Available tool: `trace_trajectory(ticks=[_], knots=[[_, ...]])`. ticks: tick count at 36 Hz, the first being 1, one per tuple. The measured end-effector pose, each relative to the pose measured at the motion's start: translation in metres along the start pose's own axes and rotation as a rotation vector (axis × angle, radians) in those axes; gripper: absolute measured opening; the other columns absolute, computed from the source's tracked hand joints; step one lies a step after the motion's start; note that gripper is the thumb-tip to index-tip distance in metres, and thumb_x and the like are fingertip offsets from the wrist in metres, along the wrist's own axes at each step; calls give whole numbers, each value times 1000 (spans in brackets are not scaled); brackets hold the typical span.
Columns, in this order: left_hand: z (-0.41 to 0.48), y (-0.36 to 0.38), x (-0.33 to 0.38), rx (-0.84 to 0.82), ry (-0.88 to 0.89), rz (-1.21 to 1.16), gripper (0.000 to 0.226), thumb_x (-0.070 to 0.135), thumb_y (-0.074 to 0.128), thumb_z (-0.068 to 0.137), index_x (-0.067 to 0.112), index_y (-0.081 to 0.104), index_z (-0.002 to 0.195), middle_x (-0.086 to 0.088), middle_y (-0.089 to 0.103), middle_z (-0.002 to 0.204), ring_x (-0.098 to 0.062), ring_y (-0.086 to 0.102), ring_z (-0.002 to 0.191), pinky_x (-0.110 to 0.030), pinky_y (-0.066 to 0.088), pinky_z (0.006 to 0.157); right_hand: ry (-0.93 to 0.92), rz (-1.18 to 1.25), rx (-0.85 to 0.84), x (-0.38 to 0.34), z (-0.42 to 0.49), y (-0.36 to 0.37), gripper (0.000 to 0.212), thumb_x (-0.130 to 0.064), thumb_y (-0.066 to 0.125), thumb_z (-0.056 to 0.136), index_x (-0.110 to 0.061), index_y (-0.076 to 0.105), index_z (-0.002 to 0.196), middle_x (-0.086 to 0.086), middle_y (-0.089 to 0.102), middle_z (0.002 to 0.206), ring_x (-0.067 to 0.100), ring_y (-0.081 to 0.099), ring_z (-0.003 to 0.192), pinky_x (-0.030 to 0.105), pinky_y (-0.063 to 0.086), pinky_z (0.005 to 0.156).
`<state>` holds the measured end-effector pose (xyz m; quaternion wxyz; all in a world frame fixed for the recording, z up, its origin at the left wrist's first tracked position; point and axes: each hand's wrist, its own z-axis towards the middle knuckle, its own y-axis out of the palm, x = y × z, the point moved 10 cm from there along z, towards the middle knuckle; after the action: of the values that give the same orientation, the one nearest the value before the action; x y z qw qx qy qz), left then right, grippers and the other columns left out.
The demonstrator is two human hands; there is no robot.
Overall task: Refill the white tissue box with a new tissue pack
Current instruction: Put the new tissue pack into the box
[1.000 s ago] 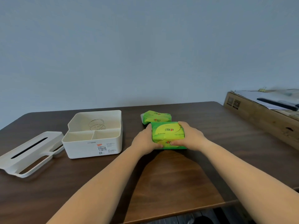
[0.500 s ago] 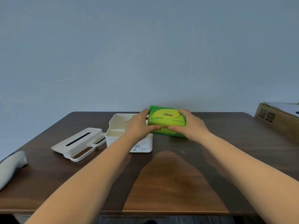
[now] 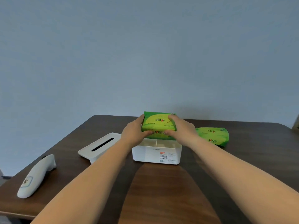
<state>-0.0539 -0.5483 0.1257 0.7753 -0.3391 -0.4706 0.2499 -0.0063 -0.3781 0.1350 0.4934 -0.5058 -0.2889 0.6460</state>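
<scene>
A green tissue pack (image 3: pixel 157 122) is held by both hands just above the open white tissue box (image 3: pixel 155 154), over its far part. My left hand (image 3: pixel 133 132) grips the pack's left end and my right hand (image 3: pixel 182 130) grips its right end. The box stands lidless on the dark wooden table (image 3: pixel 161 191), with a divider visible in its near compartments and a label on its front wall. Its white lid (image 3: pixel 100 145), with a long slot, lies flat just left of the box.
A second green tissue pack (image 3: pixel 213 136) lies on the table to the right of the box. A white, elongated object (image 3: pixel 36 176) lies near the table's left edge. A plain grey wall stands behind the table.
Both hands lifted the green pack off the table and carried it left, from beside the second pack to above the open box. The view swung left with it.
</scene>
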Motion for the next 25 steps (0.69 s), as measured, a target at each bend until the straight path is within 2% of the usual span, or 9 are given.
trace_trajectory(ticks=[4, 12, 16, 20, 25], knots=[[8, 9, -9, -47, -16, 50, 69, 39, 63, 86, 24, 32, 145, -4, 55, 137, -26, 51, 124, -39, 44, 98, -4, -16, -3, 1, 8, 11, 57, -41, 59, 88, -27, 39, 140, 0, 54, 138, 24, 52, 123, 36, 38, 97], [18, 13, -14, -50, -6, 21, 62, 32, 63, 87, 24, 37, 143, -3, 56, 137, -26, 51, 123, -37, 43, 96, 17, 5, -16, 5, 16, 23, 53, -35, 57, 90, -27, 39, 140, 2, 52, 140, 25, 50, 124, 37, 38, 98], [18, 19, -21, -79, 13, 132, 52, 28, 57, 91, 26, 41, 140, 2, 43, 149, -25, 45, 130, -38, 40, 102, 1, -30, -19, 5, 16, 30, 49, -37, 57, 89, -30, 45, 136, 3, 52, 140, 25, 51, 124, 35, 37, 100], [16, 22, -25, -91, 60, 235, 41, 37, 55, 91, 28, 54, 131, 5, 28, 157, -22, 37, 137, -37, 37, 105, -76, -105, -5, -9, 13, 31, 44, -42, 56, 88, -28, 54, 130, 4, 47, 146, 24, 43, 133, 37, 34, 105], [9, 13, -31, -71, 51, 190, 43, 39, 55, 90, 27, 54, 132, -2, 27, 157, -21, 31, 141, -38, 33, 110, -149, -151, 27, -31, 10, 23, 41, -43, 53, 89, -22, 59, 124, 3, 56, 136, 25, 51, 122, 38, 36, 102]])
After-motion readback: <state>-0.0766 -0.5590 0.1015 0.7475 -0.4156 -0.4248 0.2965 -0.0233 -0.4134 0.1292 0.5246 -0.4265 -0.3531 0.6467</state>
